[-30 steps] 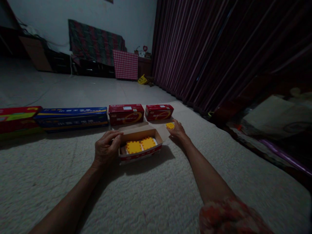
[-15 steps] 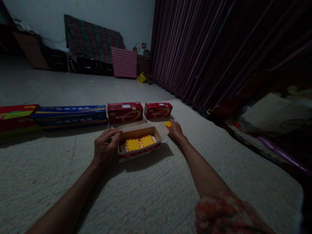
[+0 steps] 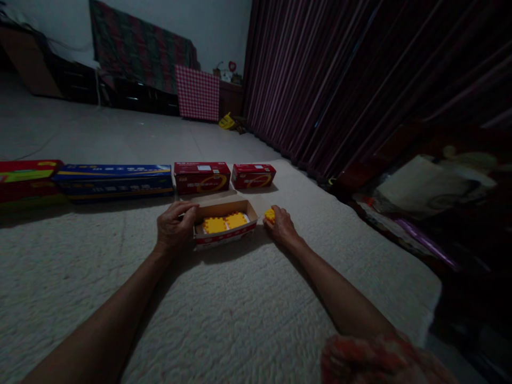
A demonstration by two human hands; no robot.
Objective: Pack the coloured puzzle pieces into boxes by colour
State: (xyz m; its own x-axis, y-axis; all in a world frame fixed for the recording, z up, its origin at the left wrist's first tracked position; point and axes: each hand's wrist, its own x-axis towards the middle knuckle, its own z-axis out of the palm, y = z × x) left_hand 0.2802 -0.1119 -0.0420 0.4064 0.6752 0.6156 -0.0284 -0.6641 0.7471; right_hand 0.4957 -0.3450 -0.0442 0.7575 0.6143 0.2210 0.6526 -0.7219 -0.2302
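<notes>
An open cardboard box (image 3: 226,238) with a red and white front stands before me, its flaps folded out. Two yellow pieces with notched edges (image 3: 215,225) lie side by side inside it, on something white. My left hand (image 3: 176,223) grips the box's left end, thumb and fingers closed on the wall. Just beyond the right end, my right hand (image 3: 283,226) pinches another yellow notched piece (image 3: 270,215). That piece is partly covered by my fingers, and it is held near the right flap.
Behind the open box stand two closed red boxes (image 3: 202,178), a long blue box (image 3: 116,184) and a red and yellow-green box (image 3: 28,184). All rest on a pale quilted cover (image 3: 224,314). Dark curtains (image 3: 304,74) hang at the right; a bag (image 3: 432,184) lies below them.
My right hand has come slightly lower and nearer me with the yellow piece, turning it. My left hand stays on the box. The whole view has shifted a little.
</notes>
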